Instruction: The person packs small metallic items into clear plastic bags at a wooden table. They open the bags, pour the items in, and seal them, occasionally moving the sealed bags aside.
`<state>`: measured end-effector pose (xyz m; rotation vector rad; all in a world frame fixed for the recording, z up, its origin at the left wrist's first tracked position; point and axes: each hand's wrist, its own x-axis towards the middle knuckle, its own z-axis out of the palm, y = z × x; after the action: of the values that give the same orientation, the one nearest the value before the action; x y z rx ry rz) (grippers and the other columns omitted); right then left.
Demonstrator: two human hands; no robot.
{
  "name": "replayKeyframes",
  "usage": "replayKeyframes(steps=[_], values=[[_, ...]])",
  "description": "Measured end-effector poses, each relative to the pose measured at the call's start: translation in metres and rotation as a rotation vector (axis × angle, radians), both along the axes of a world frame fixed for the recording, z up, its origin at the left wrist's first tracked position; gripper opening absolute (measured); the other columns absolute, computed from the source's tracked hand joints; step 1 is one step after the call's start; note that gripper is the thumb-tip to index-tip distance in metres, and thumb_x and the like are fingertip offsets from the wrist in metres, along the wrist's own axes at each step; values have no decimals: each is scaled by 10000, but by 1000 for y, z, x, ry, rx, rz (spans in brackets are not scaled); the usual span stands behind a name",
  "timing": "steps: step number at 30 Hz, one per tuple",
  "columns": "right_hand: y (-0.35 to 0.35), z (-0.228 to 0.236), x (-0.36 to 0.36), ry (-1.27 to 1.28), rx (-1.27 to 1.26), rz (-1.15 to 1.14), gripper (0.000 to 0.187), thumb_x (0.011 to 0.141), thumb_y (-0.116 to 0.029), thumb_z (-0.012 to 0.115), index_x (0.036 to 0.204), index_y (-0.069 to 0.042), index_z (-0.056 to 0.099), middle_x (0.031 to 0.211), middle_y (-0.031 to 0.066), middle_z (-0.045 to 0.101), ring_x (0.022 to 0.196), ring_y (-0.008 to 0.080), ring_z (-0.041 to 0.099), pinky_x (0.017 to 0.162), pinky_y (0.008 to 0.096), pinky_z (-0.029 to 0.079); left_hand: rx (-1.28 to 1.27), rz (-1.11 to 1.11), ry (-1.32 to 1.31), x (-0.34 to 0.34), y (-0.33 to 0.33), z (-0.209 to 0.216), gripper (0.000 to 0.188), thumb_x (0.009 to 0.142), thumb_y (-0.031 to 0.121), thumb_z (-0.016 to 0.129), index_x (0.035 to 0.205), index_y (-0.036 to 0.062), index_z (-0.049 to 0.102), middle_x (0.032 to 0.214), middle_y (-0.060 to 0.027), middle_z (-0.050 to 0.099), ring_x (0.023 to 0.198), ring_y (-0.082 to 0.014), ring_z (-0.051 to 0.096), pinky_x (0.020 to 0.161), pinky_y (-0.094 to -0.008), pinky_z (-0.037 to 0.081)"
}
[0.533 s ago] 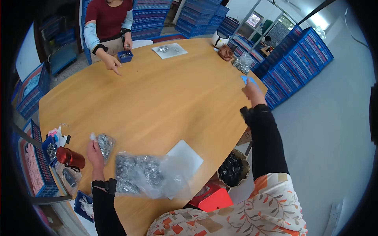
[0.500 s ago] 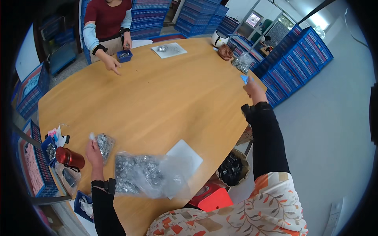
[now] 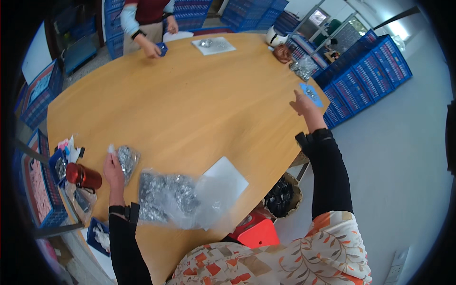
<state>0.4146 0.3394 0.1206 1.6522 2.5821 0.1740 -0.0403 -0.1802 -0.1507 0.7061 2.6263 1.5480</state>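
My left hand [image 3: 113,172] is closed at the near left of the table, with a small white piece [image 3: 111,148] at its fingertips; its kind is too small to tell. Right beside that hand lies a small clear bag of shiny metal parts [image 3: 126,160]. A larger clear plastic bag [image 3: 166,197] of similar parts lies to its right, partly over a white sheet [image 3: 228,178]. Stretched out to the far right, my right hand [image 3: 303,105] has its fingers apart. It is next to a blue sheet [image 3: 312,96] with small metal pieces on it, at the table's edge.
A red flask [image 3: 83,176] and blue trays [image 3: 98,236] are at the left edge. Across the wooden table [image 3: 190,104], a co-worker's hand [image 3: 151,50] touches a small blue box [image 3: 162,48]. Blue crates [image 3: 365,76] stand at right, and a bin [image 3: 283,197] is below the table edge.
My right hand has shifted off the blue sheet, uncovering it and its metal pieces. The co-worker's hand has drawn back to the blue box. My left hand stays beside the small bag.
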Motion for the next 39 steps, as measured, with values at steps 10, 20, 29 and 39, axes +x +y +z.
replayKeyframes(steps=[10, 20, 29, 39], values=[[-257, -202, 5, -90, -640, 244, 543, 894, -341, 624, 1377, -117, 517, 930, 199, 706, 914, 390, 664, 822, 473, 529, 92, -24, -192, 13, -19, 33, 341, 1015, 300, 506, 1090, 23, 692, 896, -57, 679, 842, -151, 602, 774, -300, 464], [-332, -249, 75, 83, -825, 215, 462, 929, -273, 608, 1300, -4, 550, 840, 191, 690, 769, 328, 673, 755, 405, 537, 515, 75, -396, 46, -43, 75, 325, 1027, 302, 541, 1099, 20, 686, 912, 57, 605, 830, -20, 482, 752, -202, 403], [-358, -234, 57, 1036, -1231, -330, 573, 1016, -505, 408, 1293, -28, 561, 1007, 60, 567, 917, 157, 543, 833, 294, 471, 456, 90, -432, 129, -121, 145, 321, 1042, 260, 509, 1120, -2, 675, 1035, -9, 665, 962, -61, 560, 879, -215, 427], [-405, -206, 36, 667, -1224, 101, 275, 964, -76, 591, 1224, 11, 600, 1095, 86, 683, 1015, 143, 621, 896, 289, 499, 259, -10, -476, 223, -223, 136, 259, 1049, 227, 493, 1067, 6, 627, 1148, -94, 652, 1126, -163, 554, 1023, -336, 395]])
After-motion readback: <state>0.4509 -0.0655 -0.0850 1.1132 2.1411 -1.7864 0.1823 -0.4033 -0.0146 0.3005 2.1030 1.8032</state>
